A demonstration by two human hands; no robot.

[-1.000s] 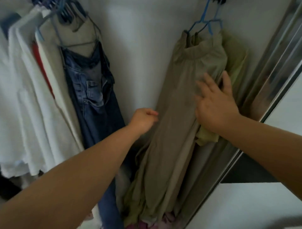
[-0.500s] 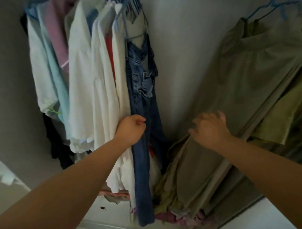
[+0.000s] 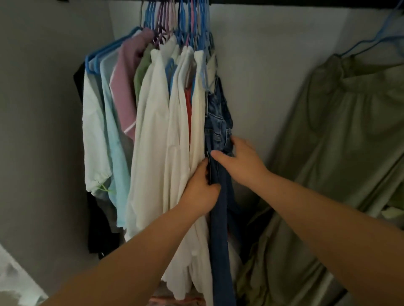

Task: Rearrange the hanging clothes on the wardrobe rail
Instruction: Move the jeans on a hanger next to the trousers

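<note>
Both of my hands were on the jeans [image 3: 219, 122], which hung at the right end of the packed bundle of clothes on the rail [image 3: 284, 1], just beside a white shirt [image 3: 197, 122]. My left hand [image 3: 200, 192] gripped the front edge of the denim leg, fingers curled round it. My right hand [image 3: 239, 162] held the jeans higher up, near the pocket, thumb in front and fingers wrapped behind the fabric. The olive trousers [image 3: 341, 139] hung well apart at the right. I judged the step in hand to be separating the jeans from the bundle. The next move called for reaching up to the hangers [image 3: 192, 24], freeing the jeans' own hook, and sliding it rightward along the rail without dragging the neighbouring hangers.
</note>
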